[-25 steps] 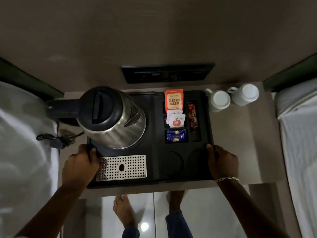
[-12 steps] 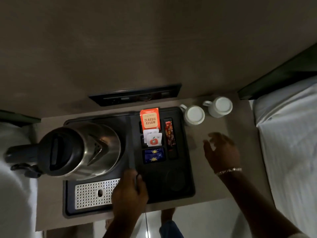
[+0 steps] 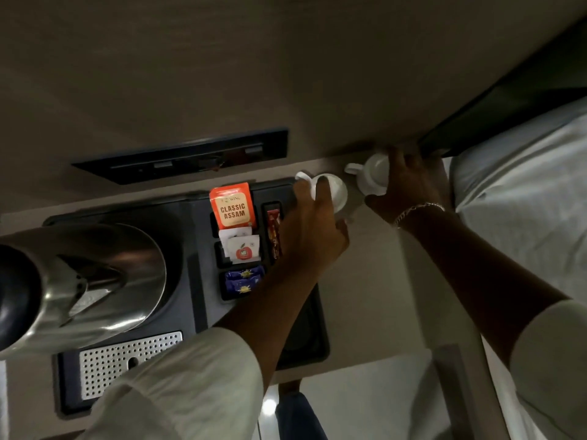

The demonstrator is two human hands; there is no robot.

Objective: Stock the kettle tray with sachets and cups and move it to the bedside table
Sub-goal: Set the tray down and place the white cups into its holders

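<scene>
Nearest the camera, on the counter [image 3: 374, 296], the black tray [image 3: 197, 281] carries a steel kettle [image 3: 95, 281] and, in its compartments, sachets [image 3: 243, 246]. Past its far right corner, the left hand [image 3: 313, 230] grips one white cup [image 3: 333, 193]; just beyond, the right hand [image 3: 413, 182] grips a second cup [image 3: 373, 173] beside the bed [image 3: 524, 192].

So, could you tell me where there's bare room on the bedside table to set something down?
Free: the tabletop right of the tray, below both cups, and a dark empty recess at the tray's near right corner. Crowded: the sachet slots, the kettle, and the back edge, where left hand and right hand hold cups.
</scene>
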